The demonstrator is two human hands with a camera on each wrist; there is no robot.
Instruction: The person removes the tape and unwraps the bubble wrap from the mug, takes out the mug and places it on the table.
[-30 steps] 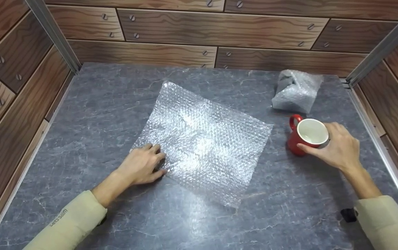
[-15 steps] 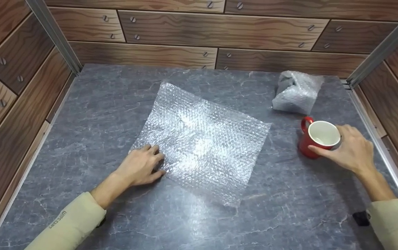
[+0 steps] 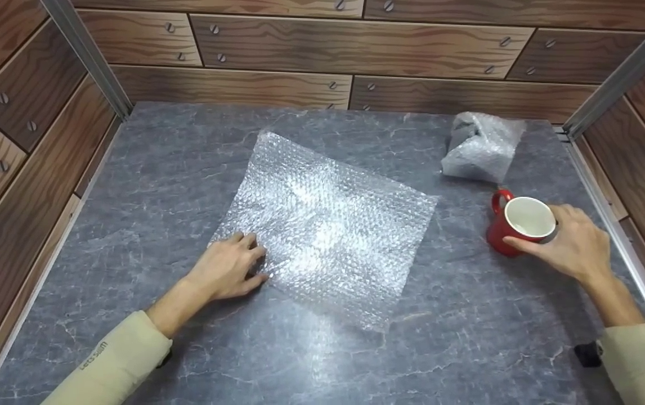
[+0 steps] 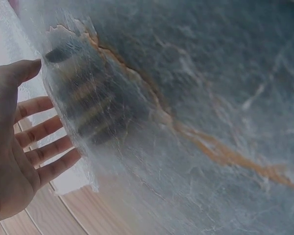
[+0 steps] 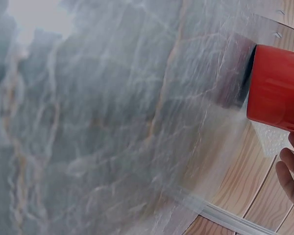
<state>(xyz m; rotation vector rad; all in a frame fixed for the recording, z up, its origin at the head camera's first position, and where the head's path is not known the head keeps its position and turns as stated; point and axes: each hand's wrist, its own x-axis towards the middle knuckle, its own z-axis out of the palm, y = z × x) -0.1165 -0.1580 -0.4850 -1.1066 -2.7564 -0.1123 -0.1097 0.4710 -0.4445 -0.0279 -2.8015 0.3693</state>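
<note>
Across the desk (image 3: 153, 185) the bubble wrap (image 3: 328, 225) is spread out flat, and no fold has been made in it yet. Up toward the far right corner a bundle (image 3: 481, 149) is parked, done up in the same sort of material, its contents hidden; one wrapping, it can be judged, is finished there. But the mug (image 3: 514, 228) is bare, so this round is judged to be only at its opening: material laid out, mug in grip, placing and folding not yet done. It is held to the right of the bubble wrap, clearly apart from it, on the near side of the bundle, upright or nearly so; whether its base is rested on the desk cannot be told. It is clasped by the right hand (image 3: 578, 242), thumb on the near side, fingers around the far right, handle (image 3: 496, 201) pointed away. By the left hand (image 3: 232, 267) nothing is gripped: its fingers are laid loosely at the bubble wrap's left corner, well apart from the mug.
</note>
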